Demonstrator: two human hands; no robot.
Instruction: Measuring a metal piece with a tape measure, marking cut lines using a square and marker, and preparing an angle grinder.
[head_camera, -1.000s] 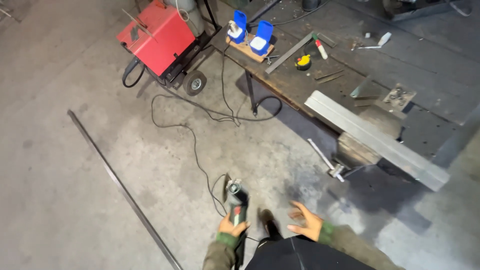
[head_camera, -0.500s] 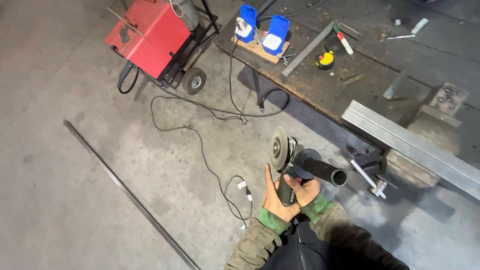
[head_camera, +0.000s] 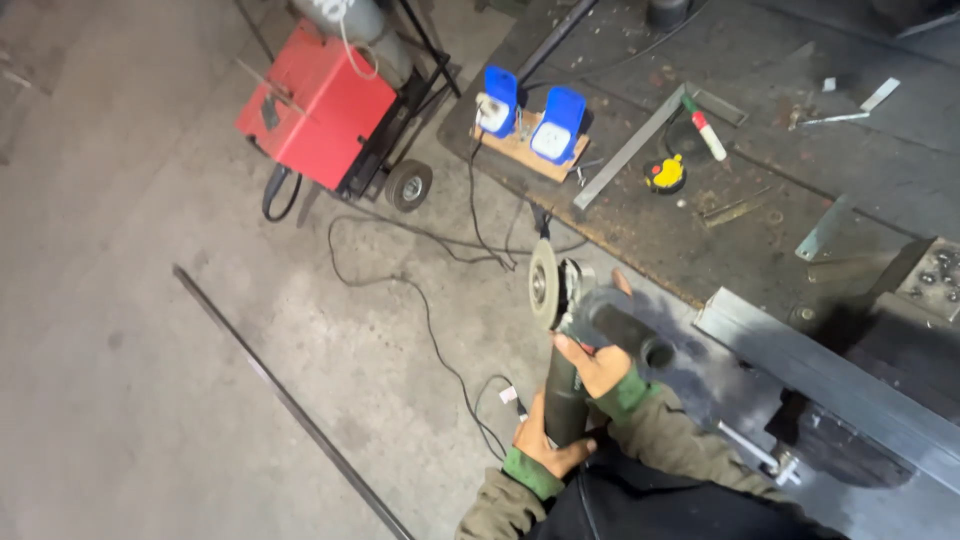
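Grinder (head_camera: 562, 330) held up off the floor just near the workbench (head_camera: 640, 225), left hand (head_camera: 545, 450) clamped on its body, right hand (head_camera: 598, 360) wrapped round the side handle, disc facing left, apparently being carried to work.

Dim, cool, even light. Grey concrete floor (head_camera: 150, 400) evenly lit, faint glare patches only. Dark rusty steel tabletop (head_camera: 800, 150) underexposed, detail lost. Deep shadow beneath long grey metal beam (head_camera: 830, 370). Slight motion softness throughout; red boxy welding machine (head_camera: 315, 105) reasonably sharp. Mild wide-angle stretch at edges.
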